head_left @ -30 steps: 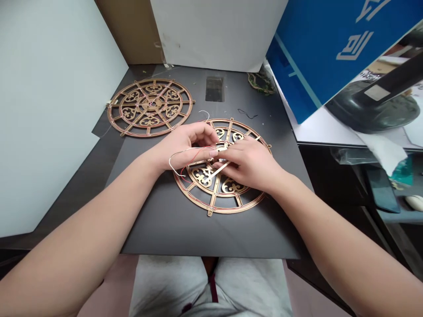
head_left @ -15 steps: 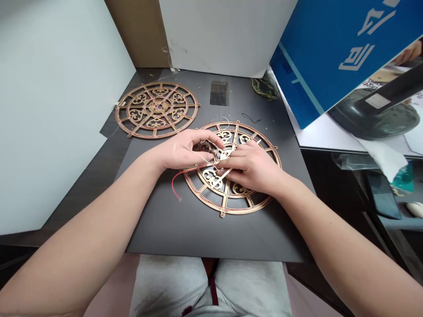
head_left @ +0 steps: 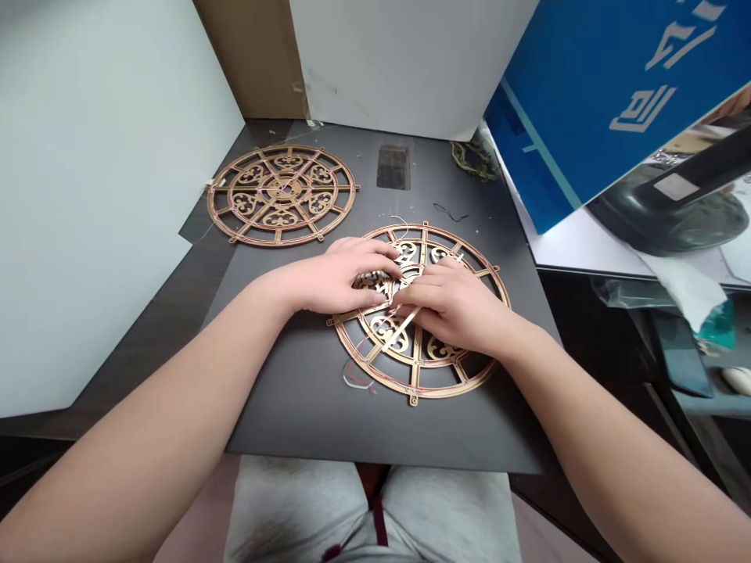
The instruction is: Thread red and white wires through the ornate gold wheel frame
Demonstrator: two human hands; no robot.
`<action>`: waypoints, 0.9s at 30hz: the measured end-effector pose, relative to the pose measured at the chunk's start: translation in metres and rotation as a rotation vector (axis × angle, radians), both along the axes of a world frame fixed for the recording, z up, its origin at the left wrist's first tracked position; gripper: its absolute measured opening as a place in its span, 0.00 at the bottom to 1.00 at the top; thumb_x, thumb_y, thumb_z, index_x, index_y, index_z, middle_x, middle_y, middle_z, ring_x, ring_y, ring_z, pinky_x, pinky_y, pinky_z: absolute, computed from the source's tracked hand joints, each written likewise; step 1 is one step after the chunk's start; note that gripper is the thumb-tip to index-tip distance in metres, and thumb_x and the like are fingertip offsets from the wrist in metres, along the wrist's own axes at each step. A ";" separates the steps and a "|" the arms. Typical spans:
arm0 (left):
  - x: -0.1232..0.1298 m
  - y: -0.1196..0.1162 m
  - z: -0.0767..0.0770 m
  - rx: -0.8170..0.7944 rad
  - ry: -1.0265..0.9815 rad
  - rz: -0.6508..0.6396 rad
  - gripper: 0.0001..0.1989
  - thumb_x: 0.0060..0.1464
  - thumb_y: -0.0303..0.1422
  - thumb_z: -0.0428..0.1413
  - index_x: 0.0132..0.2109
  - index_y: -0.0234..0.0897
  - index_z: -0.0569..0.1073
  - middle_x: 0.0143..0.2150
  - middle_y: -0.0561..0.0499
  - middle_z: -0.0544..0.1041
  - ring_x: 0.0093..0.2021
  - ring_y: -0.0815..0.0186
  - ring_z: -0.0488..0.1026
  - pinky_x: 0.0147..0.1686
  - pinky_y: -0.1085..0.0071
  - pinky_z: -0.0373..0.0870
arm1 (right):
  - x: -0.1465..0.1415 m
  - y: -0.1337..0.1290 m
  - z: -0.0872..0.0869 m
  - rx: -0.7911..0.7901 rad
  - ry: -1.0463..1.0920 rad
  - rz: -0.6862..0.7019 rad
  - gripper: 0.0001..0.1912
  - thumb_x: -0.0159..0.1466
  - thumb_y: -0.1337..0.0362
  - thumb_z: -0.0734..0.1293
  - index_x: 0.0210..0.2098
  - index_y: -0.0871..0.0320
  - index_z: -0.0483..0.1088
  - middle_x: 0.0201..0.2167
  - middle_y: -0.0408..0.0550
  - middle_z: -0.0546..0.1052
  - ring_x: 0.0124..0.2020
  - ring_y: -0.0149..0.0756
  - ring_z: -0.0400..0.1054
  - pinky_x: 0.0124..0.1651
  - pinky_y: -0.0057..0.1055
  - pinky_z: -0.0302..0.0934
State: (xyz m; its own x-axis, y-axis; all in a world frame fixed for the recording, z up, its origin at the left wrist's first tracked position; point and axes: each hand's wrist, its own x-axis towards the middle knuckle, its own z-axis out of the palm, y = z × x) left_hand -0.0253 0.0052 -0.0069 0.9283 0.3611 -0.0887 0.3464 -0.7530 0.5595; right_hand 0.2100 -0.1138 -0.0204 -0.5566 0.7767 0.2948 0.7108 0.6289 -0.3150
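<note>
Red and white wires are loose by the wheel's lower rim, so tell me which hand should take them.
Probably the left hand: it lies nearer the red and white wires at the lower rim of the fretwork wheel, while the right hand rests farther off, on the wheel's other side.

Round gold fretwork wheel (head_left: 388, 330) lies flat, trailing thin wires (head_left: 354, 377)

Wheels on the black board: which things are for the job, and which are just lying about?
For the job: left hand, right hand, wheel under the hands, coloured wires, matching wheel.
Lying about: blue box, leafy ring, black wire.
</note>
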 end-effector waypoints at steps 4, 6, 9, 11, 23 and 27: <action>0.000 -0.001 0.004 -0.016 0.031 0.002 0.23 0.63 0.48 0.60 0.63 0.53 0.75 0.75 0.55 0.62 0.78 0.52 0.49 0.76 0.50 0.44 | -0.002 -0.002 0.003 -0.105 -0.013 -0.018 0.07 0.71 0.68 0.65 0.43 0.58 0.76 0.34 0.44 0.75 0.38 0.36 0.66 0.46 0.37 0.50; 0.000 -0.001 0.005 -0.012 0.030 -0.002 0.23 0.63 0.48 0.60 0.63 0.53 0.75 0.75 0.55 0.62 0.78 0.53 0.50 0.76 0.51 0.44 | -0.003 -0.002 0.005 -0.109 -0.021 -0.019 0.08 0.72 0.68 0.63 0.43 0.59 0.75 0.37 0.45 0.76 0.41 0.38 0.67 0.46 0.37 0.49; -0.001 -0.001 0.006 -0.014 0.026 -0.030 0.26 0.61 0.49 0.62 0.63 0.52 0.75 0.74 0.55 0.62 0.77 0.53 0.51 0.76 0.53 0.44 | -0.005 -0.002 0.005 -0.106 -0.020 -0.021 0.08 0.72 0.68 0.62 0.42 0.59 0.74 0.40 0.45 0.77 0.43 0.39 0.68 0.47 0.38 0.49; 0.000 -0.001 0.005 -0.019 0.039 -0.038 0.30 0.56 0.52 0.65 0.63 0.52 0.75 0.75 0.55 0.61 0.77 0.52 0.50 0.76 0.53 0.44 | -0.005 -0.002 0.005 -0.111 -0.024 -0.023 0.08 0.72 0.69 0.62 0.42 0.59 0.73 0.40 0.45 0.77 0.43 0.38 0.68 0.48 0.38 0.49; 0.003 0.001 -0.004 -0.021 0.056 -0.061 0.33 0.52 0.51 0.67 0.63 0.50 0.73 0.76 0.53 0.59 0.77 0.50 0.49 0.75 0.53 0.46 | -0.012 0.001 0.000 -0.122 -0.049 -0.074 0.09 0.69 0.67 0.61 0.40 0.58 0.73 0.38 0.45 0.78 0.43 0.43 0.70 0.47 0.40 0.50; 0.003 0.002 -0.003 -0.023 0.071 -0.067 0.32 0.53 0.52 0.66 0.63 0.51 0.72 0.76 0.54 0.58 0.77 0.50 0.48 0.75 0.52 0.47 | -0.014 0.001 0.002 -0.143 -0.083 -0.103 0.09 0.69 0.67 0.60 0.40 0.58 0.73 0.38 0.46 0.78 0.44 0.45 0.70 0.47 0.40 0.50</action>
